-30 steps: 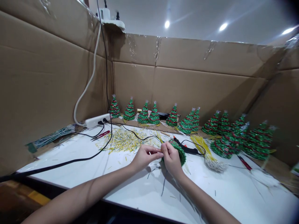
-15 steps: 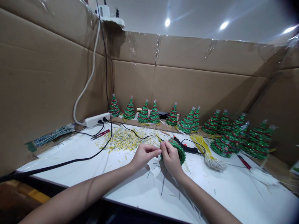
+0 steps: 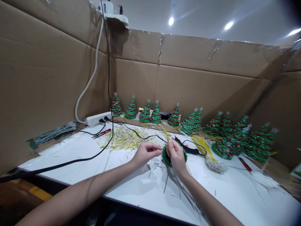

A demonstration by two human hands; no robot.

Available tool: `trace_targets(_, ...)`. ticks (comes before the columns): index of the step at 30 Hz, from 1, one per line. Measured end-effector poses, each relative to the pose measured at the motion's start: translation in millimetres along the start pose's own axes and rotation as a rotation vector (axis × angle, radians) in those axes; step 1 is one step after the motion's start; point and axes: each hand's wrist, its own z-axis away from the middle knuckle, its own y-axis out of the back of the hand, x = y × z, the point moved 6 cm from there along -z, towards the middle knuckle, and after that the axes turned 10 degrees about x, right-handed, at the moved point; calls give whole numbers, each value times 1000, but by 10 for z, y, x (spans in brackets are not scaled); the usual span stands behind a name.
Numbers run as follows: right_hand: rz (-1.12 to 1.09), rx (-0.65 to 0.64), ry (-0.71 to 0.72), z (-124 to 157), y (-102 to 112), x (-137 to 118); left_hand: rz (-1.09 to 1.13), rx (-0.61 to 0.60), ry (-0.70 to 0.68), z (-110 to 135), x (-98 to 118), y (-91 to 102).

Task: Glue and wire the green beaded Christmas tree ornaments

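A small green Christmas tree [image 3: 166, 159] lies on the white table with its hollow base turned towards me, partly covered by my right hand. My right hand [image 3: 176, 156] is closed over the base, and thin yellow wires [image 3: 167, 134] stick up from between its thumb and fingers. Just left of the base, my left hand [image 3: 148, 153] pinches thumb and fingertips together; whatever is between them is too small to make out. Grey and dark wires [image 3: 166, 179] trail from the base across the table towards me.
Behind the tree lies a black glue gun [image 3: 188, 148], with a bundle of yellow wires [image 3: 201, 145] beside it. Cut wire bits [image 3: 127, 138] are heaped at left near red snips [image 3: 103, 133]. Finished trees [image 3: 174, 116] line the cardboard wall. A black cable [image 3: 77, 160] crosses the left side.
My right hand has moved slightly right and closed over the tree's base, with the yellow wires now more upright. The two hands have drawn a little apart.
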Motion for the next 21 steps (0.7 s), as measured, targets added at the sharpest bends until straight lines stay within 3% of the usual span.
trace_targets(9, 193, -91, 130, 38, -69, -29, 10, -72, -60, 35, 7, -57)
trace_targets(21, 273, -135, 196, 55, -108, -67, -70, -12, -119, 62, 150, -34)
